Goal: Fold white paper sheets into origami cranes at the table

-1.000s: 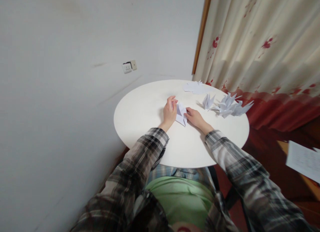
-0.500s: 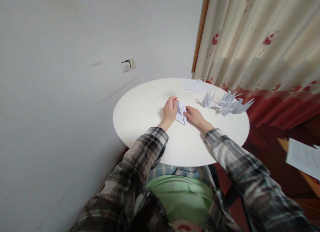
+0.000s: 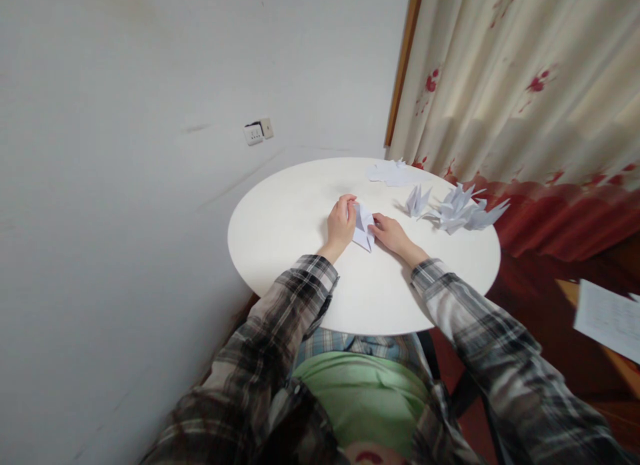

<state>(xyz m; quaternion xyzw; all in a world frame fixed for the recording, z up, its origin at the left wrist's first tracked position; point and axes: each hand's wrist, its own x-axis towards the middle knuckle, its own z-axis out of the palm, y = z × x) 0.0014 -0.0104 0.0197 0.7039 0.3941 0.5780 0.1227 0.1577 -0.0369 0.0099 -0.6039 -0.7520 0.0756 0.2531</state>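
Folded white paper [image 3: 363, 226] is held between the two hands near the middle of the round white table [image 3: 280, 238], with a pointed corner turned toward the wearer. Its right edge is pinched by the thumb and fingers of the right hand [image 3: 393, 233]; its left side is covered by the curled left hand [image 3: 341, 223], whose fingertips are partly hidden, so whether it is gripped there or only steadied cannot be told. By its look, the piece is judged to be only partly folded: creases are made, but no raised, spread points are shown. Beyond the right hand, one pointed paper shape [image 3: 417, 203] is stood apart from a cluster of pointed paper shapes [image 3: 456, 211], too overlapped to be counted; these are judged to be finished. Near the far edge, flat white sheets [image 3: 395, 173] are laid, apparently left unfolded. No container is seen; all these papers are borne directly by the table.
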